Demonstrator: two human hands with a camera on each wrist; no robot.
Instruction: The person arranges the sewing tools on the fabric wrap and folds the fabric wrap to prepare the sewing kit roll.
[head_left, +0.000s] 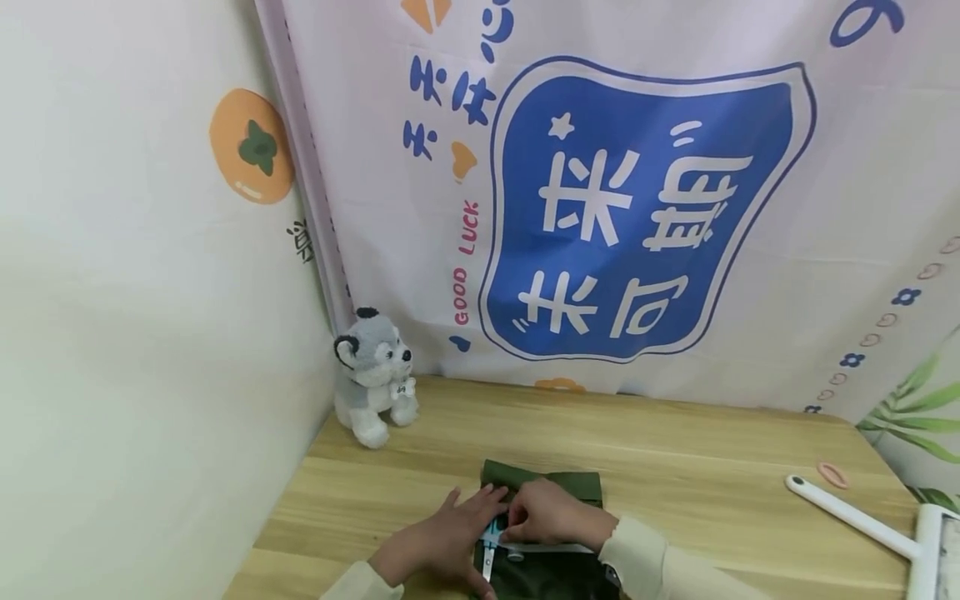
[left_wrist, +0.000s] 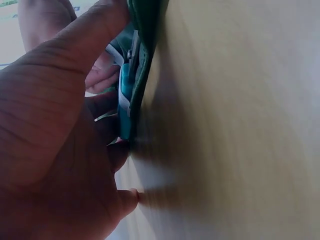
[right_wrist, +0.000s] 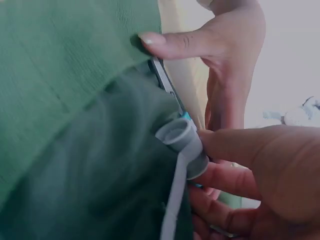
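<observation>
Dark green fabric (head_left: pixel 543 575) lies on the table with light-blue-handled scissors (head_left: pixel 491 537) on its left side. My left hand (head_left: pixel 457 537) is spread over the fabric's left edge, its thumb by the scissor blades. My right hand (head_left: pixel 547 512) has curled fingers at the handles, pinching a white strap (right_wrist: pixel 172 205) beside a small grey cylinder (right_wrist: pixel 197 167). In the left wrist view the strap crosses the teal handle (left_wrist: pixel 124 82); what lies under the right fingertips is partly hidden.
A grey and white plush dog (head_left: pixel 375 375) sits at the table's back left corner. At the right are a white-handled tool (head_left: pixel 851 508) and a pink oval ring (head_left: pixel 832 476). A wall stands on the left, and a printed cloth (head_left: pixel 637 208) hangs behind the table.
</observation>
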